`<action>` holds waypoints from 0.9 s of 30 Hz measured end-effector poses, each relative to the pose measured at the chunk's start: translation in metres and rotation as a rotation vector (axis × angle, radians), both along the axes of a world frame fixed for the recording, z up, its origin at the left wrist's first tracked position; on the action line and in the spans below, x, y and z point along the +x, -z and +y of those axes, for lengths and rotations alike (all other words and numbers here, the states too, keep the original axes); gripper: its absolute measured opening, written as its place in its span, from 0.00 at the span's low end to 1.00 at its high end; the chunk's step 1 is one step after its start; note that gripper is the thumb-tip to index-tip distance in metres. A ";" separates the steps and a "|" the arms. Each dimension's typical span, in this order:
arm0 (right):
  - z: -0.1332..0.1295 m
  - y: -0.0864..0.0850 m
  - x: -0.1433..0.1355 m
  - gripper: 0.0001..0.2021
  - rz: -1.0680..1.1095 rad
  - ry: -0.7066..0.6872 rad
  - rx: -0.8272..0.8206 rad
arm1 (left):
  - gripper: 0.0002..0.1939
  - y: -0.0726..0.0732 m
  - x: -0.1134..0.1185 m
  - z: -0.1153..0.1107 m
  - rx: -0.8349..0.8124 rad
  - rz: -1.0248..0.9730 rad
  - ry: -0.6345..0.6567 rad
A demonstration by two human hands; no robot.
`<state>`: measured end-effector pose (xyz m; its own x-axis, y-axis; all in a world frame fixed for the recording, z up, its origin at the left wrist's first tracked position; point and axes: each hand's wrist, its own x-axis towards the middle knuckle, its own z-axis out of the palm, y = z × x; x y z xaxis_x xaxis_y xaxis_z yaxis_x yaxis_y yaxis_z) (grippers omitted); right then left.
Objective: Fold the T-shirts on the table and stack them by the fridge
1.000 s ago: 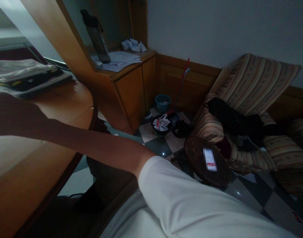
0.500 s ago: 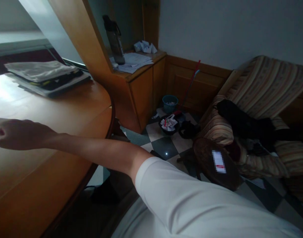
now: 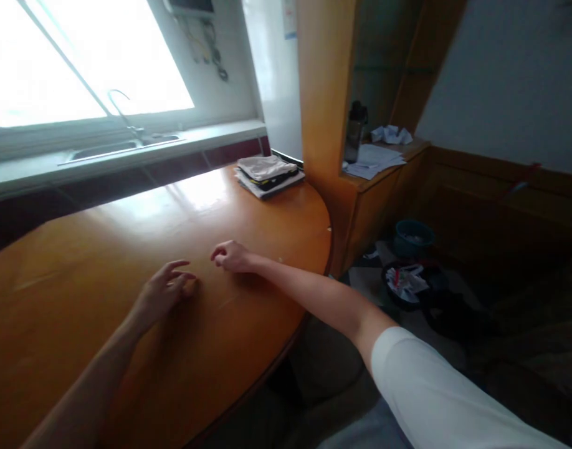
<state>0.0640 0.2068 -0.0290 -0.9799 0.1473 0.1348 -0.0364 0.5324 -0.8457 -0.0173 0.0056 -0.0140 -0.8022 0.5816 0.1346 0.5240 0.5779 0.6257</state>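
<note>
Over the brown wooden table [image 3: 141, 224], my left hand [image 3: 162, 288] is open, with its fingers apart and nothing between them. A short way to its right, my right hand [image 3: 232, 256] is closed, fingers curled in toward the thumb. Whatever it may hold is too small or hidden to make out. Bare tabletop separates the two hands. Beyond them, at the table's far right end, lies a folded pile of grey, black and white clothes [image 3: 267, 174]; neither hand touches it.
A sink [image 3: 106, 149] and faucet stand under the bright window. On a wooden cabinet [image 3: 384, 199] at the right are a dark bottle [image 3: 354, 137] and papers [image 3: 374, 161]. A blue basket [image 3: 413, 237] and a black bin [image 3: 402, 288] with litter sit on the floor.
The view has swung left and up, bringing the window, sink and more of the table into sight. My left hand has come into view; the armchair and stool are now dark or out of view.
</note>
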 end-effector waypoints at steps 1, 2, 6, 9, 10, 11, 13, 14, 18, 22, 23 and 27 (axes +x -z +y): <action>-0.002 0.001 -0.005 0.10 -0.009 -0.002 0.002 | 0.22 0.006 -0.005 0.001 0.075 -0.098 0.024; -0.005 0.002 -0.011 0.10 -0.003 -0.001 0.013 | 0.23 0.012 -0.009 0.001 0.139 -0.128 0.039; -0.017 0.010 -0.032 0.11 0.033 -0.022 0.054 | 0.20 0.029 -0.009 -0.006 0.291 -0.143 0.045; -0.024 0.018 -0.036 0.11 0.079 0.038 0.112 | 0.16 0.036 -0.005 -0.013 0.328 -0.163 0.067; -0.026 0.020 -0.034 0.11 0.076 0.041 0.119 | 0.15 0.038 -0.004 -0.016 0.338 -0.167 0.064; -0.027 0.022 -0.032 0.11 0.064 0.036 0.130 | 0.13 0.039 -0.003 -0.018 0.340 -0.169 0.060; -0.029 0.025 -0.027 0.11 0.044 0.021 0.160 | 0.12 0.039 -0.001 -0.020 0.328 -0.163 0.050; -0.030 0.025 -0.025 0.11 0.042 0.018 0.173 | 0.11 0.039 0.000 -0.021 0.317 -0.160 0.050; -0.030 0.022 -0.022 0.10 0.073 0.006 0.218 | 0.10 0.037 0.002 -0.021 0.307 -0.168 0.066; -0.034 0.022 -0.019 0.10 0.091 -0.007 0.241 | 0.11 0.036 0.002 -0.021 0.306 -0.183 0.071; -0.036 0.024 -0.019 0.10 0.092 -0.004 0.240 | 0.11 0.036 0.002 -0.021 0.293 -0.175 0.073; -0.031 0.027 -0.036 0.09 0.063 0.032 0.166 | 0.11 0.040 -0.001 -0.020 0.204 -0.115 0.087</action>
